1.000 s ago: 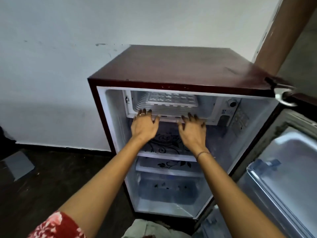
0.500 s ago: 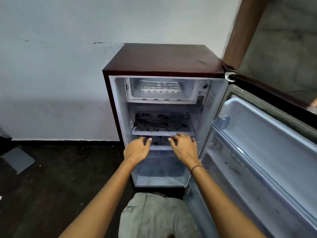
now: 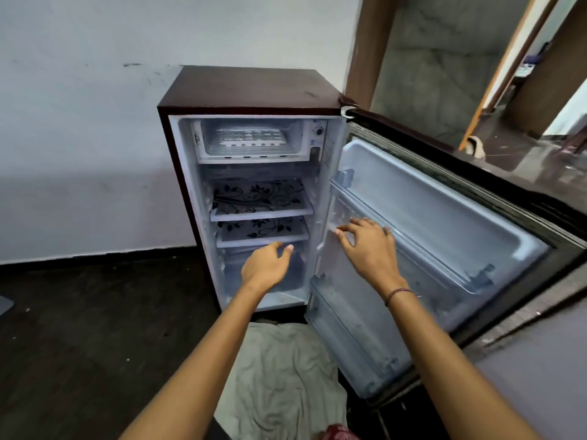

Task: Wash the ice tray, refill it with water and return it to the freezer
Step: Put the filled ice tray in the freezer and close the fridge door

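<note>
Both hands have dropped away from the freezer since a second ago. Left hand (image 3: 266,268) empty, fingers loose, in front of the lower shelves. Right hand (image 3: 368,246) empty, fingers spread, by the open door (image 3: 428,211). Ice tray (image 3: 252,136) sits inside the freezer compartment (image 3: 254,158) up top.

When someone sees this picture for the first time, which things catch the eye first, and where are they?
The small brown fridge stands against the white wall, its door swung wide open to the right. At the top inside, the ice tray lies in the freezer compartment. Two empty hands stretch forward: the left hand before the lower shelves, the right hand near the door's inner rack.
</note>
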Available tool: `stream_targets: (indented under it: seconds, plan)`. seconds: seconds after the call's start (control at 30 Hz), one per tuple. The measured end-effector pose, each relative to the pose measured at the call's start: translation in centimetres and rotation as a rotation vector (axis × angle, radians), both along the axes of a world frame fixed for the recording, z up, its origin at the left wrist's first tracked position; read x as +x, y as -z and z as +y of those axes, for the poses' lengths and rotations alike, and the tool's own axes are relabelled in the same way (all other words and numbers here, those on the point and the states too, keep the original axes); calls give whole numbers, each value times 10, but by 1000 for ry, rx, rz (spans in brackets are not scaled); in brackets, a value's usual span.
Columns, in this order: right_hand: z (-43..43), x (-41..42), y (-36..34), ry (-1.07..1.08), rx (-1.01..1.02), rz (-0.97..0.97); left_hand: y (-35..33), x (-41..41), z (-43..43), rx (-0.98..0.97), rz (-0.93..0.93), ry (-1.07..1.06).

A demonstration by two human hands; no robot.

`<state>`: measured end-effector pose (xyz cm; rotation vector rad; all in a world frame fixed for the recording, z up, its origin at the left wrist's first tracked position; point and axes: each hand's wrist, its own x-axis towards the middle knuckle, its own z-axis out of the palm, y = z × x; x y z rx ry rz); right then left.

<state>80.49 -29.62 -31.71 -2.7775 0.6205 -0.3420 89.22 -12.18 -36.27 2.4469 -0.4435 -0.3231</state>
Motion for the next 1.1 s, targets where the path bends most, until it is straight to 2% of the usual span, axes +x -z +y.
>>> stream_targets:
  seconds: [0.23,0.5,0.6,0.7,0.83,1.0,1.1]
  plan:
    - [-38,-62,-28,51,-135,-94,-40,-52,-61,-99,-97,73]
    - [-121,-108,-64,77,-384,-361,-95,-111,-166,-296,-221,181]
    - [-159,-115,-80,115,-446,-399,-112,-126,-211,-367,-268,198]
    - [-196,-118,-89,180,-459,-361,-123,-134,-252,-418,-311,220]
    - [-229,-122,-91,249,-401,-308,-128,-136,-298,-372,-382,272]
    - [-230,-122,-87,257,-275,-250,-116,-130,-329,-290,-442,262]
    - [-229,-122,-83,248,-286,-256,-108,-132,-330,-293,-468,243]
